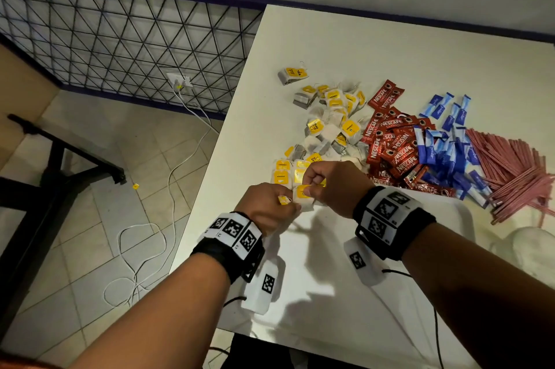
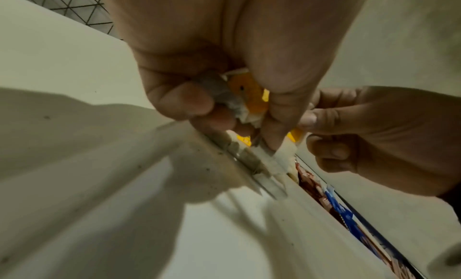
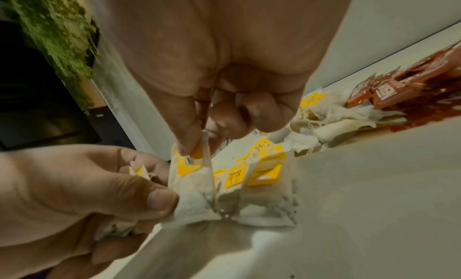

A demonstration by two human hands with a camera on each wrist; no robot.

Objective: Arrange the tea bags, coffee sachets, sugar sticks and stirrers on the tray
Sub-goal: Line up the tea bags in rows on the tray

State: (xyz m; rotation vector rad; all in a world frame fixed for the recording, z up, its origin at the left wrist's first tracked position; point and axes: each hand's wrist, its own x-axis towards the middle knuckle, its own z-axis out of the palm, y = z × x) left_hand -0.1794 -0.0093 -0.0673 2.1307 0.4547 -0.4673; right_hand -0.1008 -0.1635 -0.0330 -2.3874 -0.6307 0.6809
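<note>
Both hands meet over the far-left corner of the white tray. My right hand pinches the top of a tea bag by its yellow tag. My left hand grips a second, bunched tea bag, and its thumb presses the first bag's lower corner. Two more tea bags stand upright at the tray rim. On the table beyond lie a heap of tea bags, red coffee sachets, blue sugar sticks and pink stirrers.
One tea bag lies apart at the far side of the heap. The table's left edge drops to a tiled floor with white cables, a yellow tag and a black stand. A wire mesh fence stands behind.
</note>
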